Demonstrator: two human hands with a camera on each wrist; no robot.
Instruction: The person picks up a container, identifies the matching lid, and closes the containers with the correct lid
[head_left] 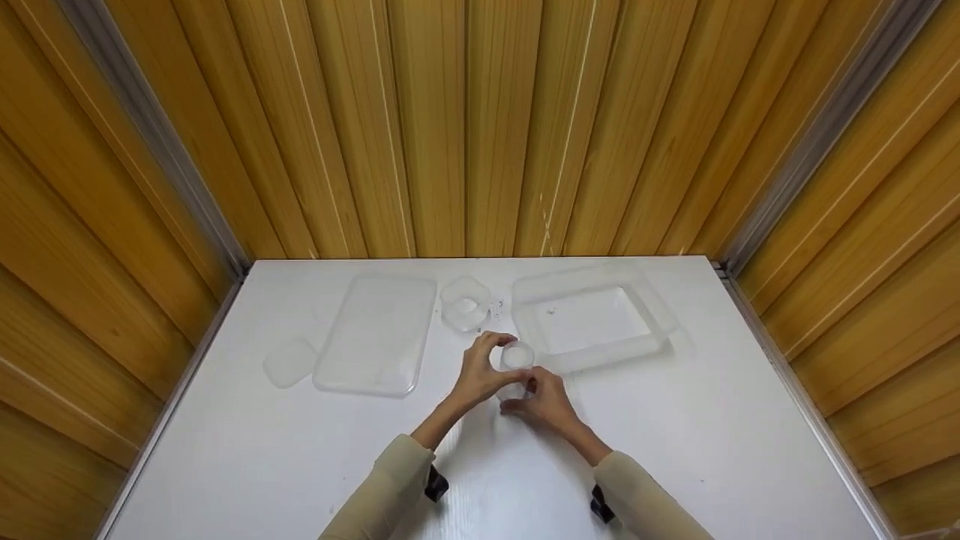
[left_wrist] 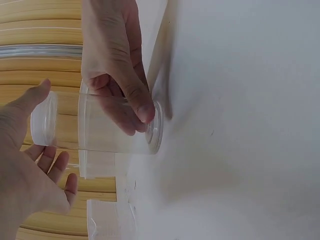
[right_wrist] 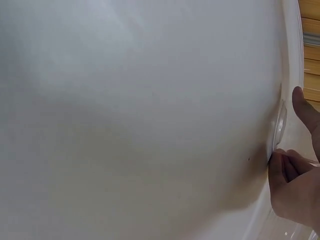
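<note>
A small clear round jar (head_left: 516, 366) stands upright on the white table (head_left: 300, 465), just in front of the big clear container. My right hand (head_left: 541, 401) grips its lower body near the base; the fingers (left_wrist: 135, 100) wrap the clear wall of the jar (left_wrist: 100, 131). My left hand (head_left: 480, 373) reaches over the top, thumb and fingers curled round the jar's clear lid (left_wrist: 44, 125). In the right wrist view only the jar's base (right_wrist: 280, 125) and my right hand (right_wrist: 295, 192) show at the frame's right edge.
Behind the hands lie a large flat clear lid (head_left: 379, 334), a small clear lid (head_left: 289, 361), a small clear tub (head_left: 465, 304) and a large rectangular clear container (head_left: 589, 319). Wooden slat walls close in the table's back and sides.
</note>
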